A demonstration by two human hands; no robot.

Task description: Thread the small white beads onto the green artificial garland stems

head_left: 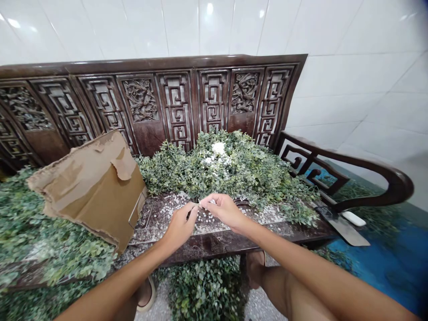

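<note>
Left hand (182,223) and right hand (224,212) meet above the worktop (217,243) near its front edge, fingertips pinching a small piece (199,205), identity unclear. The foliage pile (254,174) lies directly beyond, lengthwise along the back edge, right hand nearer.

Tiny pale piece (199,205) held above scattered white discs (209,217)

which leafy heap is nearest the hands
The leafy green heap right of the torn brown cardboard sheet, directly beyond the hands; foliage left of that sheet or below the dark wooden bench is farther.
</note>
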